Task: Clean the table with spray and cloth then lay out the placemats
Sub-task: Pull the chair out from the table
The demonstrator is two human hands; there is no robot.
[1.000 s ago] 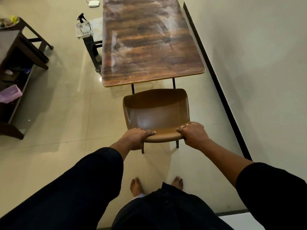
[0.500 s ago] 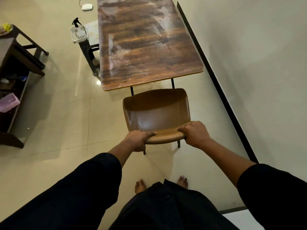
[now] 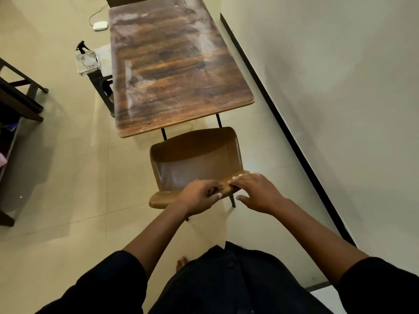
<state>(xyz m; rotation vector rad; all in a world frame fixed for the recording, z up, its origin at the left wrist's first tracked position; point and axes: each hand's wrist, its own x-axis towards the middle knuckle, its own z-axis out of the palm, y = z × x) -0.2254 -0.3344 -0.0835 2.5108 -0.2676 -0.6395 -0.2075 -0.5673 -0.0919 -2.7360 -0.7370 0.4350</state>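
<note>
Wood table (image 3: 176, 71) sits along the wall, top streaked with pale smears; brown chair (image 3: 195, 164) stands at its near end, seat facing the table, backrest toward the person. Left hand (image 3: 199, 197) curls over the backrest's top edge, fingers wrapped on it; right hand (image 3: 256, 192) lies just beside it with fingers extended flat on the same edge, thumb hanging free. Spray bottle (image 3: 81, 46) stands in a small white basket (image 3: 88, 63) on a stool off the table's left side.
</note>
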